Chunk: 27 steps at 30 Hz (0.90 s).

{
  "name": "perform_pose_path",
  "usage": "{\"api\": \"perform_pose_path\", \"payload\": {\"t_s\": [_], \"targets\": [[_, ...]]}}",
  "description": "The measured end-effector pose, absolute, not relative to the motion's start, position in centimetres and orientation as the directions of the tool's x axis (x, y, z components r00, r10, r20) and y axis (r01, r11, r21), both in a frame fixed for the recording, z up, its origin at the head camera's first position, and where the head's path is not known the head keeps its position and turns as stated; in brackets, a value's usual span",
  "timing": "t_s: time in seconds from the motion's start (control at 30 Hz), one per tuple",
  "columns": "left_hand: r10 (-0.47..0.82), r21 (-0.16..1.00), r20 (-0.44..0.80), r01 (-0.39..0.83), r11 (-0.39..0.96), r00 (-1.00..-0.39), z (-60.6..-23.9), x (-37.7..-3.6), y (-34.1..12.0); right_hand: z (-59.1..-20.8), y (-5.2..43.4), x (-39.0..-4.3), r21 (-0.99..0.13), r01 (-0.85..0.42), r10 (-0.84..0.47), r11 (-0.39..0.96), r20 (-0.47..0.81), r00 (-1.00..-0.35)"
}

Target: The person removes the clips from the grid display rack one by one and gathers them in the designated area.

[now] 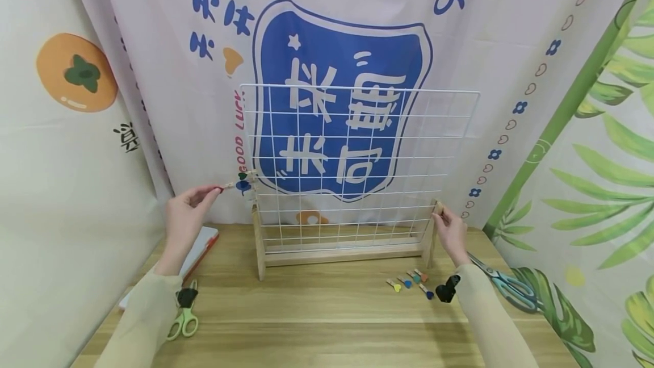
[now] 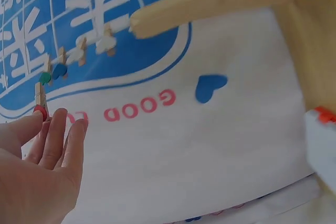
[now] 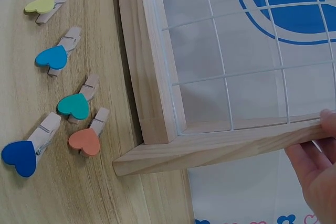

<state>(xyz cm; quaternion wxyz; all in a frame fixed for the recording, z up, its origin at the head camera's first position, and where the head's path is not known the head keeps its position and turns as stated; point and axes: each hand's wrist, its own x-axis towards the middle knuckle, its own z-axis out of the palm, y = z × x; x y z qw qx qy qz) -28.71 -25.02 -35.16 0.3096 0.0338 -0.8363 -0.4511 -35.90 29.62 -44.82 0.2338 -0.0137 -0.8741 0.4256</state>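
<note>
- Where the red-heart wooden clothespin (image 1: 221,188) is pinched at its tail by the left hand (image 1: 185,216), beside the wire grid (image 1: 357,158), it is judged light, stiff and springy.
- Green (image 1: 242,175) and blue (image 1: 243,185) pins are clipped at the grid's left edge.
- The wooden stand's post (image 1: 436,209) is gripped by the right hand (image 1: 451,231).
- Five loose pins (image 1: 411,283) lie on the desk (image 1: 327,322).
</note>
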Motion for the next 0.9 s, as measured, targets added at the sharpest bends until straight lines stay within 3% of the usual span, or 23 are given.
{"api": "perform_pose_path", "payload": {"t_s": [0.37, 0.67, 0.9], "targets": [[-0.115, 0.712, 0.377, 0.208, 0.671, -0.919, -42.6, -25.9, -23.3, -44.8, 29.5, -35.9, -0.750, -0.195, 0.217, 0.632, 0.413, -0.884], [-0.014, 0.731, 0.260, 0.187, 0.656, -0.966, -48.4, -26.3, -21.0, -44.9, 29.5, -36.1, -0.742, -0.192, 0.224, 0.643, 0.422, -0.878], [0.057, 0.669, 0.267, 0.228, 0.708, -0.962, -51.1, -26.6, -19.9, -44.9, 29.4, -36.1, -0.745, -0.187, 0.229, 0.640, 0.418, -0.879]]}}
